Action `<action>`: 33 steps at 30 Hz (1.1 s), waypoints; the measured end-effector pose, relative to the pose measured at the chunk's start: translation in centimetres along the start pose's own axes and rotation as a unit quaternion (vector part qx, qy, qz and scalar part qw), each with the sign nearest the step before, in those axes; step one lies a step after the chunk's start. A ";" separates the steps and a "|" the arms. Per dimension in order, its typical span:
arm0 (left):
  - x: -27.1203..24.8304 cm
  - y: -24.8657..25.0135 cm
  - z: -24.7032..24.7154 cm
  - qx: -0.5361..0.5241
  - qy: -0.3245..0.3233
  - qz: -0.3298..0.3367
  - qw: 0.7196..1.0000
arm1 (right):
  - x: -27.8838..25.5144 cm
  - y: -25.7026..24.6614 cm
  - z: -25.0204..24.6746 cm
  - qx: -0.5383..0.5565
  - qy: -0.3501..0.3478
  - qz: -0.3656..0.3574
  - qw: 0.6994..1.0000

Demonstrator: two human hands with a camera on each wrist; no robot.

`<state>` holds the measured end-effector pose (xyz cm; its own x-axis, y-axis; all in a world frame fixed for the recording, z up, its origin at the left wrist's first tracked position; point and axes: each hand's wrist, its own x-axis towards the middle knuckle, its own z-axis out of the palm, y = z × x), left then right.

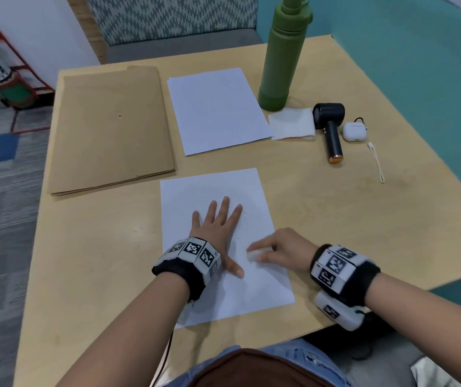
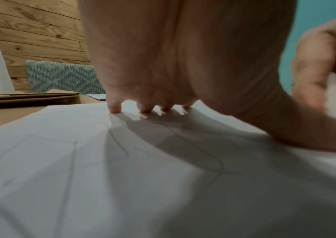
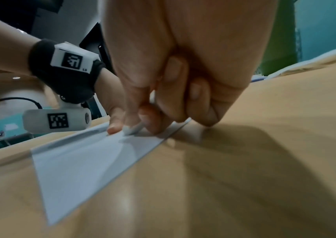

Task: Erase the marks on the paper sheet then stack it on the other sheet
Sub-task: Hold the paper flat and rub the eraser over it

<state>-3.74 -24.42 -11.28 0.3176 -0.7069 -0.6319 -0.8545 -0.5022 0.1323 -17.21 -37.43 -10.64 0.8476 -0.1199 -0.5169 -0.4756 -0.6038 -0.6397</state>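
Thin and floppy, prone to creasing: paper sheet (image 1: 218,191) flat near table (image 1: 321,208) edge, pinned by left hand (image 1: 215,224), fingers spread. Right hand (image 1: 282,250) pinching eraser (image 1: 253,254). Later, best lifted by an edge toward other sheet (image 1: 218,110).

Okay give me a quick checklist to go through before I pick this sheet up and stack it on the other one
1. Marks erased: not ok. Faint pencil lines still show on the near sheet in the left wrist view.
2. Sheet held steady: ok. The left hand presses flat on it.
3. Eraser in hand: ok. The right hand pinches the white eraser against the paper.
4. Eraser crumbs brushed off: not ok. Small dark specks lie by the fingers.
5. Other sheet free to receive: ok. Nothing rests on it.
6. Green bottle clear of the path: cannot tell. It stands just beside the other sheet.
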 end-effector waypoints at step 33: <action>0.2 0.3 0.2 -0.072 0.017 -0.006 0.997 | 2.0 0.4 -2.1 0.032 0.053 0.036 0.997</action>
<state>-3.99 -24.56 -11.50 0.3426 -0.7158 -0.6085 -0.7833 -0.5753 0.2356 -15.19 -39.52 -10.77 0.8286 -0.2457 -0.5030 -0.5481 -0.5389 -0.6397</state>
